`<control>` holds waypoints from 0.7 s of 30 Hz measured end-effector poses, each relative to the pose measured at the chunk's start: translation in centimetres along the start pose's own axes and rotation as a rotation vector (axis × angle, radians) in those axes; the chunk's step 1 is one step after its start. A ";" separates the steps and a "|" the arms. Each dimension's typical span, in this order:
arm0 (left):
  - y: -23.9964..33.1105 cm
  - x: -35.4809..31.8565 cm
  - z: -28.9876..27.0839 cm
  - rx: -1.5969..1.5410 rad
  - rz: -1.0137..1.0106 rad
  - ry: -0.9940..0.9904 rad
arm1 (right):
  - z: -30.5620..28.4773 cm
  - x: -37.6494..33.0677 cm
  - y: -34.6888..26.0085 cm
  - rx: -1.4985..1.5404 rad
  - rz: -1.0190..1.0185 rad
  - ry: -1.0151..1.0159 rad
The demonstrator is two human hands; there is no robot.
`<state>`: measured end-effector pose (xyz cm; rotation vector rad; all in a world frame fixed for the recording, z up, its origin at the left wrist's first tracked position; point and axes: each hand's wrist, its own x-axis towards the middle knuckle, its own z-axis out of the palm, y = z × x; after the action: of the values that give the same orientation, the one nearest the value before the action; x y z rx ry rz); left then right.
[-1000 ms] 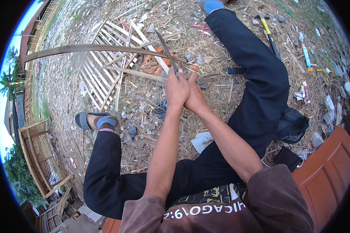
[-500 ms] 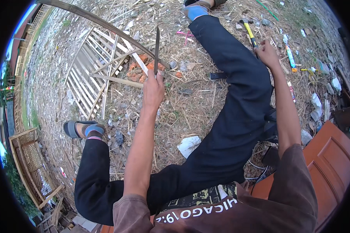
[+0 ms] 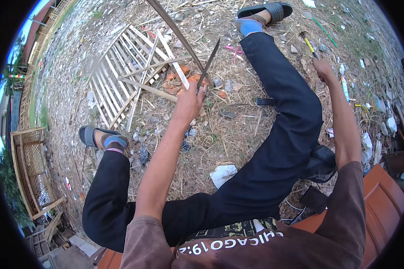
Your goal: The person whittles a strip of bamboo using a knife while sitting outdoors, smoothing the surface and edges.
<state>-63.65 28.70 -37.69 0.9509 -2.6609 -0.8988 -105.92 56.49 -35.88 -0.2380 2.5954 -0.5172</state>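
My left hand [image 3: 188, 105] is closed around the lower end of a long, dark, pointed blade-like strip [image 3: 209, 62], which leans up to the right. A pale wooden slat [image 3: 173, 58] runs down to the same fingers; whether they grip it too is unclear. Just beyond the hand, a long brown wooden pole [image 3: 175, 29] slants down to the ground. Over on the right, beyond my knee, my right hand [image 3: 323, 71] is wrapped around the black grip of a hammer [image 3: 309, 46] with a yellow handle. The hammer's head points away from me.
A slatted wooden panel [image 3: 110, 85] lies on the littered ground beside orange brick pieces [image 3: 170, 85]. Between my legs is a white scrap [image 3: 223, 175]. A lattice frame [image 3: 33, 170] stands at far left, and a brown wooden panel [image 3: 384, 206] lies at right.
The view has shifted, so most things appear farther right and lower. The dark strip has tipped from nearly upright to leaning right. My right fingers have wrapped more fully around the hammer's grip.
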 end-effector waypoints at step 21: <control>-0.7 -1.2 -0.8 -0.049 -0.061 -0.006 | 5.5 -24.4 -15.7 0.209 -0.882 0.037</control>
<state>-62.14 28.65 -37.43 1.0239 -2.6154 -0.9769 -80.89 46.65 -23.77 -1.3233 2.3300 -1.0747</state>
